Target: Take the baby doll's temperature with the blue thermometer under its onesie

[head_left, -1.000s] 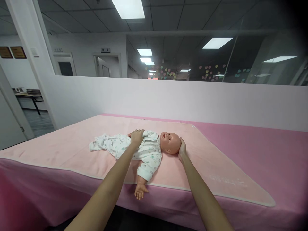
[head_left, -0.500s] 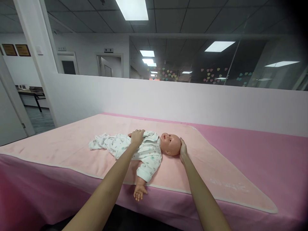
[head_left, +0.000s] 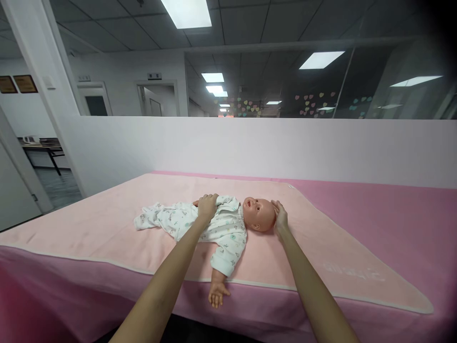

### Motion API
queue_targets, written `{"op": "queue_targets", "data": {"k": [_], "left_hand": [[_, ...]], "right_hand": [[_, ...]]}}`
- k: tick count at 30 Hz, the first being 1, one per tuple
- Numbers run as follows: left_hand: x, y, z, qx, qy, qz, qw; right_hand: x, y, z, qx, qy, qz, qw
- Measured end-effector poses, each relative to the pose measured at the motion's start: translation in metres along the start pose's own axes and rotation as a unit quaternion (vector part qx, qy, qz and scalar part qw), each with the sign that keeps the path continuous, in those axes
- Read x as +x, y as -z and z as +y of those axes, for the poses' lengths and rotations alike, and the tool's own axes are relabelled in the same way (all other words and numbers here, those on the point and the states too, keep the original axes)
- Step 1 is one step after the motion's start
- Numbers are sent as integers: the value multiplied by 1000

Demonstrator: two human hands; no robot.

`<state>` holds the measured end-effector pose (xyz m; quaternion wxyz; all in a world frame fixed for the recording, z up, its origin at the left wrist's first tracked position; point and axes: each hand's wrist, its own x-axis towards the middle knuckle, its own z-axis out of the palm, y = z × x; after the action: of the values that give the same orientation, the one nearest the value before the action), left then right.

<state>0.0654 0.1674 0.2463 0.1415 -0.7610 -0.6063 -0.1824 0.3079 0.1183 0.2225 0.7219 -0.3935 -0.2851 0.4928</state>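
Note:
A baby doll (head_left: 228, 226) in a white patterned outfit lies on its back, its bald head to the right and its legs to the left. Across its far side and belly, my left hand (head_left: 207, 206) curls over the sleeve and torso; its fingertips are partly hidden. My right hand (head_left: 281, 215) rests against the crown of the doll's head with fingers stretched out along it. The doll's near arm reaches toward me, its hand (head_left: 218, 294) past the edge of the peach mat (head_left: 171, 259).
Pink cloth (head_left: 403, 209) covers the table under the mat. Behind it stands a low white wall (head_left: 267, 147) with glass above. At the far left are a doorway and a table (head_left: 44, 147) with stacked items.
The view has shifted, so doll and hands appear slightly farther right. My right hand's fingers look straighter against the head. My left hand stays on the doll's torso.

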Motion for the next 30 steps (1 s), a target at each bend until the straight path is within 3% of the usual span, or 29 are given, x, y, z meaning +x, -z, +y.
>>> {"op": "queue_targets", "data": {"k": [7, 10, 14, 17, 20, 22, 26, 30], "left_hand": [[8, -14, -10, -56, -14, 33, 998], [10, -16, -12, -82, -8, 45, 996], [11, -16, -14, -108, -5, 45, 993], [12, -15, -16, -137, -3, 48, 989], [13, -15, -17, -162, -13, 58, 985], [14, -16, -17, -169, -15, 66, 983], [14, -16, -18, -174, -14, 76, 982], [12, -15, -18, -181, -28, 82, 980]], "right_hand": [[1, -11, 3, -23, -35, -37, 998], [9, -7, 3, -31, 11, 12, 999], [23, 14, -11, -20, 81, 88, 993], [26, 31, -21, 1, 105, 125, 987], [24, 34, -22, -2, 115, 146, 983], [22, 28, -15, -32, 121, 128, 984], [19, 10, 3, -141, 143, 34, 979], [17, 4, 8, -204, 140, 23, 969]]}}
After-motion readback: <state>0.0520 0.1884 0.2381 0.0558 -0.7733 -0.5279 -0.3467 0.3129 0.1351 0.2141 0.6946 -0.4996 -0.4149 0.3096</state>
